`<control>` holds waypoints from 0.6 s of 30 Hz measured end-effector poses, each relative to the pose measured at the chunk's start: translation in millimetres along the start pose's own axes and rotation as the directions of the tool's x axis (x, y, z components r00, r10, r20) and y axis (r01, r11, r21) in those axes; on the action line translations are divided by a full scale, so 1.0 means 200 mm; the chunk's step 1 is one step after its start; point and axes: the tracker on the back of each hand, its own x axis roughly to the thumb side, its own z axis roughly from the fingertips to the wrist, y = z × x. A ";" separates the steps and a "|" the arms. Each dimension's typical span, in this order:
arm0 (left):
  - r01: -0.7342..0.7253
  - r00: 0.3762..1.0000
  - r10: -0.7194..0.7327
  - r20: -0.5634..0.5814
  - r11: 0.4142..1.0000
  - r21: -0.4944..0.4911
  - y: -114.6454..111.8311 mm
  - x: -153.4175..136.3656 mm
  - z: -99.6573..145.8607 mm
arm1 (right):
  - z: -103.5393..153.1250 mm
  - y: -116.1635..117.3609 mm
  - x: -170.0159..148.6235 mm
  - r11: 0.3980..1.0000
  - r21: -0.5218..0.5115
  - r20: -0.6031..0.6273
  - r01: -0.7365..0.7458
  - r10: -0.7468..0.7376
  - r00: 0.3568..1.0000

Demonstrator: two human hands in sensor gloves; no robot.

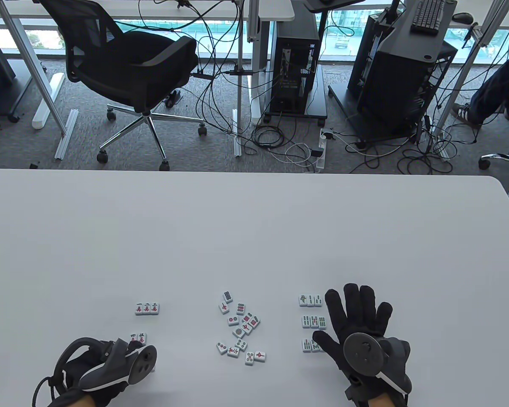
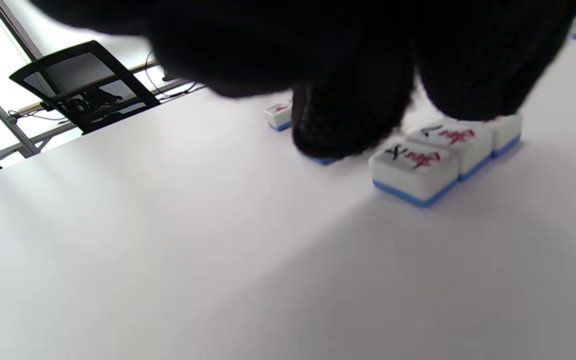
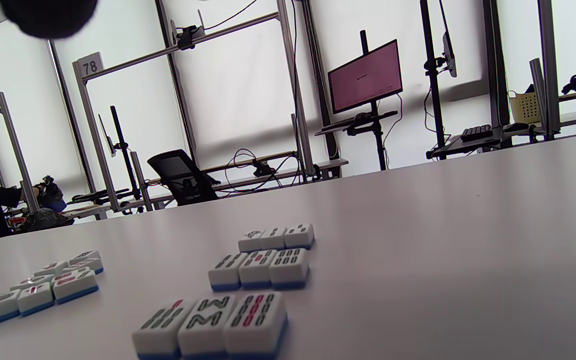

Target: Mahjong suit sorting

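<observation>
On the left side of the table (image 1: 254, 220), the left hand (image 1: 110, 364) is curled down over the near row of character tiles (image 1: 138, 338). In the left wrist view its fingertips (image 2: 348, 135) touch that row, but whether they pinch a tile or only nudge it, I cannot tell. Just beyond the fingers lies a finished row of three character tiles (image 1: 146, 308).

To the right of that hand, between both hands, sits the unsorted pile (image 1: 240, 328): about a dozen tiles, mostly dots with a few red-marked ones, lying at loose angles.

Further right, three neat rows of bamboo tiles (image 1: 313, 321) lie beside the right hand (image 1: 360, 326), which rests flat with fingers spread, holding nothing, its thumb against the nearest row.

Judging from this, bamboo looks complete, characters are partway, and dots have not been started, so roughly half remains.
</observation>
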 end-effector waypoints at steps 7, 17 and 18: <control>0.005 0.998 -0.023 0.064 0.962 0.273 0.26 0.15 -0.10 | 0.00 0.00 0.00 1.000 -0.001 0.003 -0.002 0.002 1.000; 0.033 0.974 -0.121 0.192 0.912 0.409 0.34 0.62 -0.36 | 0.00 0.00 0.00 1.000 -0.009 0.007 0.016 -0.016 1.000; 0.042 0.971 -0.133 0.198 0.913 0.406 0.33 0.65 -0.38 | 0.00 0.00 0.00 1.000 -0.010 0.008 0.017 -0.017 1.000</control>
